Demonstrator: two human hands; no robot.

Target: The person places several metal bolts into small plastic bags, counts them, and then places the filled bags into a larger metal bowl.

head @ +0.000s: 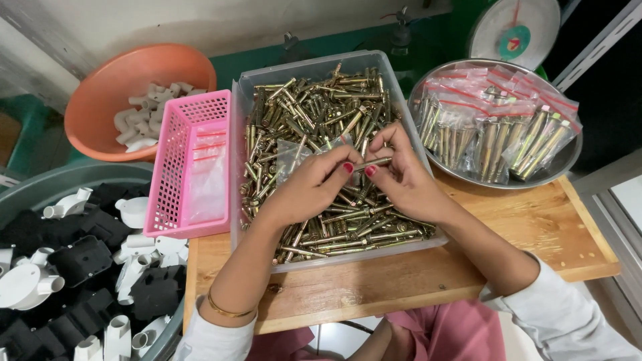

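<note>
**Reader:** While both hands hover over the clear bin, which one has the bolt?

**Describer:** Both do. The left hand (309,186) and the right hand (401,179) meet above the middle of the clear plastic bin (244,90), and a single brass-coloured anchor bolt (373,162) bridges them. The left thumb and forefinger are pinched on its end at 9 o'clock; the right fingertips are closed on its end at 3 o'clock.

**Reader:** How does the bolt lie?

**Describer:** Its long axis runs nearly level, from 9 to 3 o'clock, rising slightly toward the right hand. It sits just above the loose heap of bolts (314,120) filling the bin.

**Reader:** Anything else in the fingers?

**Describer:** A small clear plastic bag (294,155) sits at the left hand's fingertips, toward 10 o'clock from the bolt. Whether its mouth is open I cannot tell.

**Reader:** And around the bin?

**Describer:** A pink basket (175,160) holding flat bags lies at 9 o'clock. A metal tray (565,164) of filled bags lies at 2 o'clock, well apart from the hands. All rest on a wooden bench (535,220).
</note>
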